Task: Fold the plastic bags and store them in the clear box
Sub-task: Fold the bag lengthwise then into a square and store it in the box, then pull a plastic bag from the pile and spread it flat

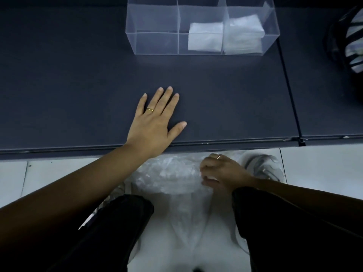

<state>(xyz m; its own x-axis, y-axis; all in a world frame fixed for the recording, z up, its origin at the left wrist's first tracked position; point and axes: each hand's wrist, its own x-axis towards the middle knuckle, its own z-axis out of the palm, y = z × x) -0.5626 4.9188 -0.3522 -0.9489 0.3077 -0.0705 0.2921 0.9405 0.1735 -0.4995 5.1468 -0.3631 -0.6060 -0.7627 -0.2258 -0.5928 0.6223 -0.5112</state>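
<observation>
A clear box [155,43] with several compartments stands at the back of the dark table [78,75]. Folded plastic bags fill two of its compartments: one white folded bag [205,37] in the front middle, a stack of folded bags [243,36] on the right. My left hand [155,122] rests flat on the table near its front edge, fingers straight. Below the table edge, my right hand [218,171] grips a crumpled clear plastic bag [172,175] from a heap on the floor between my legs.
A striped black-and-white object [351,40] lies at the far right of the table. A seam [290,85] divides the tabletop on the right. White floor tiles [322,167] lie below, with my dark-trousered legs [117,222] and a shoe [265,167] near the bags.
</observation>
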